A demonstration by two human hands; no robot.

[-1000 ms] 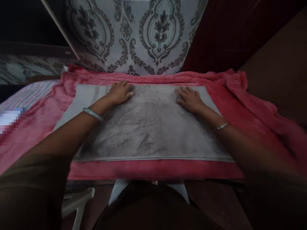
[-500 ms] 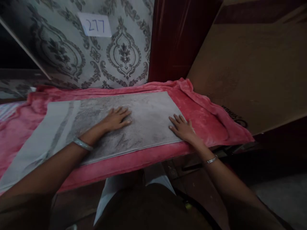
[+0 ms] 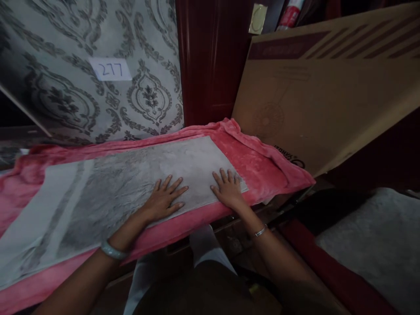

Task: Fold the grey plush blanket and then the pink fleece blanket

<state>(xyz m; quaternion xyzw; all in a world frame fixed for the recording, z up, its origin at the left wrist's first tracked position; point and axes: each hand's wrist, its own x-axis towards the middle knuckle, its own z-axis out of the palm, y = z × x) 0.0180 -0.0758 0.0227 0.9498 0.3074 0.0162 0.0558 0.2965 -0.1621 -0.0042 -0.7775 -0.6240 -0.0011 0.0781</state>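
Note:
A long grey cloth with pale end bands [image 3: 111,188] lies spread and folded in layers over a pink plush blanket [image 3: 193,221]. My left hand [image 3: 164,199] rests flat on the cloth near its front edge, fingers spread, a bangle on the wrist. Toward the cloth's right end, my right hand [image 3: 229,189] lies palm down with its fingers apart, close to the corner. Light wrinkles run across the darker grey part left of my left hand. Neither hand grips anything.
Behind the blanket stands a patterned wall [image 3: 147,94] bearing a paper marked 277 [image 3: 110,70]. A dark red wooden panel [image 3: 210,65] adjoins it. A large cardboard box [image 3: 311,96] leans at the right. Grey fluffy material [image 3: 377,249] lies at the lower right.
My left hand has slid toward the cloth's front edge, its fingers spreading wider. My right hand stays near the right end. The camera view has turned to the right.

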